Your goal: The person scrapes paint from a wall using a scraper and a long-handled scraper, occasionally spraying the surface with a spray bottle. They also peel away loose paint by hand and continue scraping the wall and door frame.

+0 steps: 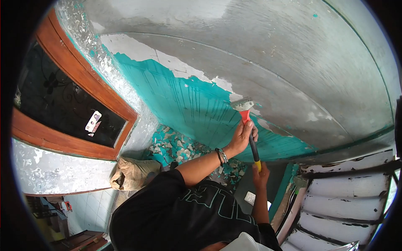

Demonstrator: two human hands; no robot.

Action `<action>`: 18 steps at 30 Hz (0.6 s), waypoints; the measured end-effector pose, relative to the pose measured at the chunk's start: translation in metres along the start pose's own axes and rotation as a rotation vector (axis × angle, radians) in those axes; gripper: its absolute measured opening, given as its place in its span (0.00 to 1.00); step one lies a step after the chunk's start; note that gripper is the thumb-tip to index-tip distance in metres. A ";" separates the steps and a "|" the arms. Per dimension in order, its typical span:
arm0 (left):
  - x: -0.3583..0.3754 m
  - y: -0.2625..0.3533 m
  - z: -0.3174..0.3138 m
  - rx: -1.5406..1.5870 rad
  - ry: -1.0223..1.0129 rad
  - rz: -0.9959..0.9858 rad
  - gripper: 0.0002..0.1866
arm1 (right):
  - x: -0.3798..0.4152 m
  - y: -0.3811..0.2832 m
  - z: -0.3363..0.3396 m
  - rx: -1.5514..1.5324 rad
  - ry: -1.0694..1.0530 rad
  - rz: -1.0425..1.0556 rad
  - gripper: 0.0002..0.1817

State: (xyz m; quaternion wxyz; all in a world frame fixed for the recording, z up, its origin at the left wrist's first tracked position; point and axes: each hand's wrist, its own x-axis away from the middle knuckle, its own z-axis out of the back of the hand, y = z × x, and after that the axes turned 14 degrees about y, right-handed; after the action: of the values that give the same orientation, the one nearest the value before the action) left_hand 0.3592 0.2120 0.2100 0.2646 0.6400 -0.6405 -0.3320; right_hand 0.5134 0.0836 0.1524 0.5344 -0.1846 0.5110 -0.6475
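Both hands hold one long-handled scraper [253, 146], with a red neck and a black and yellow handle. My left hand [240, 136], with bracelets at the wrist, is closed around the upper part just below the red neck. Lower down, my right hand [261, 175] grips the handle near its yellow end. The wide blade [242, 103] is at the wall, along the ragged border between turquoise paint [188, 104] and bare grey plaster [293, 62]. Whitish residue coats the blade.
Paint flakes [180, 146] lie heaped on the floor at the wall's foot. A dusty tan sack [134, 173] stands by the corner, below a window with an orange-brown wooden frame [75, 136]. White louvred slats [339, 205] are at the right.
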 end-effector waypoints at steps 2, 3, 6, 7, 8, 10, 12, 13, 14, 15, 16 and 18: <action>-0.005 0.004 0.001 0.017 0.010 -0.023 0.17 | -0.009 -0.006 -0.004 0.011 -0.002 0.036 0.15; -0.007 0.013 0.004 -0.011 0.040 -0.055 0.17 | -0.011 -0.013 -0.009 0.017 0.004 0.058 0.14; -0.023 0.043 0.028 0.062 0.171 -0.073 0.19 | -0.037 -0.051 -0.033 0.041 -0.120 0.063 0.13; -0.034 0.058 0.044 0.117 0.214 -0.078 0.19 | -0.050 -0.067 -0.046 -0.027 -0.187 0.065 0.13; -0.042 0.070 0.060 0.173 0.258 -0.079 0.20 | -0.058 -0.079 -0.059 -0.092 -0.253 0.064 0.12; -0.046 0.089 0.081 0.171 0.337 -0.071 0.20 | -0.061 -0.085 -0.079 -0.022 -0.299 0.118 0.11; -0.050 0.098 0.081 0.173 0.403 -0.093 0.20 | -0.064 -0.089 -0.084 0.038 -0.338 0.202 0.10; -0.041 0.093 0.073 0.105 0.355 -0.069 0.19 | -0.055 -0.088 -0.076 -0.094 -0.317 0.146 0.11; -0.033 0.085 0.064 0.040 0.310 -0.043 0.19 | -0.045 -0.083 -0.066 -0.223 -0.299 0.087 0.12; -0.025 0.073 0.053 0.030 0.270 -0.047 0.18 | -0.035 -0.076 -0.052 -0.270 -0.265 0.020 0.15; -0.016 0.062 0.044 0.033 0.215 0.037 0.18 | -0.024 -0.067 -0.035 -0.315 -0.230 -0.050 0.18; -0.003 0.036 0.025 0.018 0.070 0.088 0.17 | -0.007 -0.049 -0.001 -0.193 -0.171 -0.110 0.22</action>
State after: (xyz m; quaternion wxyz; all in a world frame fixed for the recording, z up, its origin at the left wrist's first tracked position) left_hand 0.3168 0.2158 0.2214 0.2956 0.6247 -0.6612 -0.2917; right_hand 0.4907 0.0859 0.1961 0.5195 -0.3174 0.5125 -0.6056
